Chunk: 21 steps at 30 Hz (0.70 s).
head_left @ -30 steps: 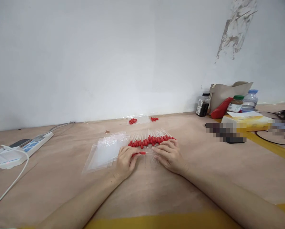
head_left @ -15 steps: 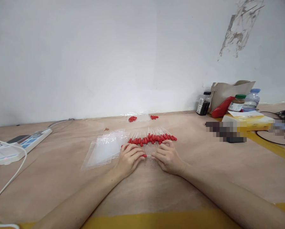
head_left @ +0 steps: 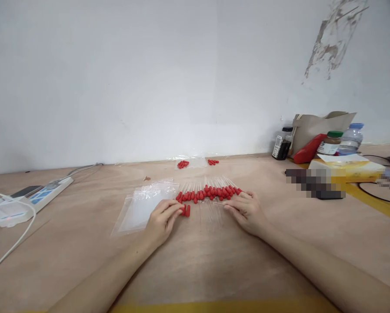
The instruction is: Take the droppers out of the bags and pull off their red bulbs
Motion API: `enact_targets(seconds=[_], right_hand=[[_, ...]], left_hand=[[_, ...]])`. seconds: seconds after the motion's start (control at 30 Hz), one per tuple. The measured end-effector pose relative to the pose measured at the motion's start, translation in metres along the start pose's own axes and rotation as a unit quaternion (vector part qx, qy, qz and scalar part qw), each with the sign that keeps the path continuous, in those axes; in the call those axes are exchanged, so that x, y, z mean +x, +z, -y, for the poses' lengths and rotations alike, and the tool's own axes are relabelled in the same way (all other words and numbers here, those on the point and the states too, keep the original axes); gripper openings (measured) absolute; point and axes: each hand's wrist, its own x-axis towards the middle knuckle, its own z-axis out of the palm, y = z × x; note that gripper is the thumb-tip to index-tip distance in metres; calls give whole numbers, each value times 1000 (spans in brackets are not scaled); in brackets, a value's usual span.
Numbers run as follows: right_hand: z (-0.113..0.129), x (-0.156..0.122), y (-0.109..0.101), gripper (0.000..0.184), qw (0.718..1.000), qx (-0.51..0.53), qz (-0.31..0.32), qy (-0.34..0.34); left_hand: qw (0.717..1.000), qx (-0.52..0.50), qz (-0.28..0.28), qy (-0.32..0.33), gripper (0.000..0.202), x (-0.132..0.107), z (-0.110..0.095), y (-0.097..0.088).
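My left hand has its fingertips closed at a red rubber dropper bulb. A second red bulb stands beside those fingertips; whether I grip it too I cannot make out. Between the thumb and fingers of my right hand is a thin clear tube pointing left. Behind both hands lies a row of droppers, their red bulbs toward me and their clear stems toward the wall. Loose clear tubes are spread on the table between the hands.
Clear zip bags lie left of the row. Farther back are another bag and red bulbs. A power strip is at left. A dark bottle, a jar and a tissue pack stand at right.
My hands have moved apart; before, they met over a red bulb and a tube. The left went left and the right went right. The camera view has shifted slightly.
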Motion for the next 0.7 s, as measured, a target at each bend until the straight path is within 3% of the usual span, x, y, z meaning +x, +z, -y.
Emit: enact_targets(seconds=[0.13, 0.37, 0.5, 0.7], right_hand=[[4, 5, 10, 18, 996, 37, -31, 73], [15, 7, 19, 17, 999, -8, -29, 34], [16, 7, 23, 17, 1000, -21, -3, 15], [24, 7, 20, 17, 997, 22, 74, 32]], left_hand=[[988, -8, -33, -149, 27, 10, 13, -7], [947, -15, -34, -319, 33, 10, 55, -13], [941, -14, -8, -338, 30, 12, 59, -9], [949, 45, 83, -301, 29, 12, 56, -10]])
